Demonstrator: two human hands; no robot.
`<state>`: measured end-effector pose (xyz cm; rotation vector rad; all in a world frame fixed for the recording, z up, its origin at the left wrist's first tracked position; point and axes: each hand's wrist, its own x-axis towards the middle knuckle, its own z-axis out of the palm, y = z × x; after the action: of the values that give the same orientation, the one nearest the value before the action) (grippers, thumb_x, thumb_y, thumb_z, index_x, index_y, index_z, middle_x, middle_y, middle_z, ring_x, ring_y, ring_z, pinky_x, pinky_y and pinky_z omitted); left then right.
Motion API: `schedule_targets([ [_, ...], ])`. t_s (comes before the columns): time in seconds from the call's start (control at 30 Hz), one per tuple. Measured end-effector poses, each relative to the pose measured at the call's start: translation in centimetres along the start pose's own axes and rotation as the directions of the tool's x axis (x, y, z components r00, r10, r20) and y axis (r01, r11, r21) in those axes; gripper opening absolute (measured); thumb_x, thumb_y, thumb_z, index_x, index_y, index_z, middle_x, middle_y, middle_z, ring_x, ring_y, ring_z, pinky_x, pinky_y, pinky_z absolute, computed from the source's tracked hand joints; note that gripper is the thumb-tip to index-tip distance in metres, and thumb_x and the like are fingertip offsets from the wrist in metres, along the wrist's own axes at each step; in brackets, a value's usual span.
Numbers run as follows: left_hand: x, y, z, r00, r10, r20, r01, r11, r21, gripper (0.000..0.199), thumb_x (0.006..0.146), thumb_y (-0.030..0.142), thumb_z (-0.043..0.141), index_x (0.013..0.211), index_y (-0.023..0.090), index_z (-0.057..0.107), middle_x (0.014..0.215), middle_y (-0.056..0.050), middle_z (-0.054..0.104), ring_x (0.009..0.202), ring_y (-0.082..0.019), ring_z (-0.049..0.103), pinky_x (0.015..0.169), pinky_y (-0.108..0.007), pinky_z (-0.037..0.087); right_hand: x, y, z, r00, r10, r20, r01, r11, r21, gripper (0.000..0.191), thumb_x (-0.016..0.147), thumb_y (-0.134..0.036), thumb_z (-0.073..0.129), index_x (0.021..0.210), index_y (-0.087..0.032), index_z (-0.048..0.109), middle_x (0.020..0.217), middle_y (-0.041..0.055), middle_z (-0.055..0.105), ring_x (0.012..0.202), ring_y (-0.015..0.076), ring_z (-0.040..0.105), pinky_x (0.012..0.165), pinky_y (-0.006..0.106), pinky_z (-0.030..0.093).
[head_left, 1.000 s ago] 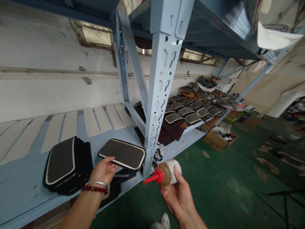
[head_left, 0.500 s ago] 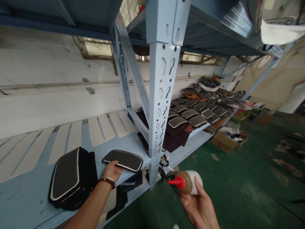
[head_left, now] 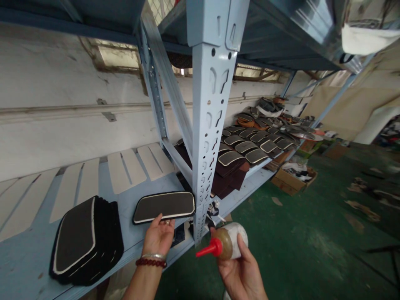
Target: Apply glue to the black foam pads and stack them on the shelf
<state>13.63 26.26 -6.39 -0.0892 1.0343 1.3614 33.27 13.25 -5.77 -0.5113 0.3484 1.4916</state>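
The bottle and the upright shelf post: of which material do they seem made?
Bottle: probably smooth plastic, as its brownish body looks translucent, though glass is not excluded. Shelf post: likely metal with light-blue paint, judging by punched slots and slight sheen.

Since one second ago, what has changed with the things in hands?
The dark pad in the left hand has turned counter-clockwise in the picture: its right end, lower before, is now higher. Neither hand let go. The right hand still holds the bottle; the stack stays on the shelf.
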Motion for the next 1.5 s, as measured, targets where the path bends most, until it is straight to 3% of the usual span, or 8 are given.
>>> schedule_targets([
  [0.2,-4.2,-1.4,-0.1,1.0,-0.014,-0.004,0.014,1.0,-0.009,0.03,0.096,0.011,0.042,0.075,0.021,0.06,0.062,0.001,0.065,0.068,-0.014,0.07,0.073,-0.026,0.059,0.1,6.1,0.3,0.943,0.234,0.239,-0.223,0.972,-0.071,0.044,0.073,-0.029,0.092,0.108,-0.012,0.072,0.111,0.0131,0.073,0.098,0.0249,0.07,0.094,0.043,0.055],
  [0.4,-6.8,-1.3,-4.8,0.998,-0.041,-0.037,0.044,0.994,0.102,0.014,0.088,0.024,0.059,0.079,0.021,0.069,0.054,-0.003,0.064,0.059,-0.025,0.07,0.058,-0.035,0.061,0.0,10.3,1.6,0.863,0.398,0.312,-0.362,0.917,-0.167,0.046,0.07,-0.033,0.093,0.104,-0.009,0.073,0.107,0.0147,0.074,0.095,0.0268,0.07,0.086,0.041,0.058],
  [0.57,-7.1,-1.7,-9.0,0.977,0.215,0.013,-0.214,0.966,0.142,0.031,0.073,0.03,0.077,0.103,0.031,0.071,0.08,-0.006,0.076,0.093,-0.033,0.074,0.068,-0.037,0.064,-0.6,11.4,2.6,0.863,0.44,0.248,-0.406,0.897,-0.178,0.043,0.063,-0.028,0.097,0.096,-0.01,0.074,0.099,0.0123,0.076,0.09,0.0227,0.071,0.088,0.035,0.057],
  [0.7,-8.5,-2.0,-9.9,0.975,0.114,0.19,-0.146,0.976,0.162,0.048,0.06,0.027,0.087,0.106,0.029,0.073,0.105,-0.011,0.078,0.116,-0.039,0.066,0.088,-0.044,0.061,-1.2,10.2,3.7,0.827,0.471,0.309,-0.388,0.874,-0.293,0.04,0.068,-0.032,0.094,0.096,-0.012,0.074,0.097,0.0095,0.076,0.087,0.0251,0.07,0.085,0.041,0.058],
  [0.93,-8.5,7.1,-14.9,0.992,0.035,0.12,-0.077,0.926,0.369,0.029,0.061,0.014,0.084,0.089,0.016,0.077,0.102,-0.016,0.08,0.096,-0.036,0.074,0.088,-0.043,0.059,-1.3,6.1,5.2,0.774,0.575,0.265,-0.425,0.782,-0.456,0.046,0.067,-0.029,0.094,0.102,-0.008,0.072,0.099,0.0118,0.075,0.088,0.0217,0.071,0.089,0.034,0.054],
  [1.17,-9.5,18.7,-7.3,0.941,-0.176,0.289,-0.081,0.712,0.697,0.028,0.079,0.013,0.073,0.106,0.005,0.072,0.089,-0.024,0.077,0.075,-0.03,0.076,0.064,-0.033,0.06,-1.0,4.3,5.7,0.714,0.667,0.215,-0.427,0.657,-0.621,0.043,0.07,-0.029,0.091,0.102,-0.009,0.07,0.083,0.0111,0.074,0.083,0.0276,0.071,0.087,0.047,0.054],
  [1.33,-10.0,16.1,-2.0,0.908,-0.349,0.234,0.016,0.585,0.811,0.034,0.063,-0.012,0.069,0.089,0.01,0.072,0.067,-0.012,0.075,0.051,-0.024,0.072,0.039,-0.021,0.048,-1.0,4.9,6.0,0.703,0.679,0.212,-0.405,0.627,-0.666,0.042,0.07,-0.03,0.09,0.101,-0.009,0.07,0.08,0.0112,0.073,0.084,0.0289,0.071,0.088,0.049,0.054],
  [1.5,-9.5,13.8,-1.9,0.913,-0.3,0.278,-0.087,0.521,0.849,0.033,0.054,-0.015,0.061,0.069,0.014,0.069,0.059,-0.009,0.074,0.048,-0.027,0.07,0.034,-0.024,0.048,-1.3,4.6,5.5,0.749,0.613,0.249,-0.357,0.691,-0.628,0.041,0.073,-0.029,0.089,0.102,-0.008,0.07,0.089,0.0143,0.074,0.09,0.0303,0.071,0.088,0.047,0.055],
])
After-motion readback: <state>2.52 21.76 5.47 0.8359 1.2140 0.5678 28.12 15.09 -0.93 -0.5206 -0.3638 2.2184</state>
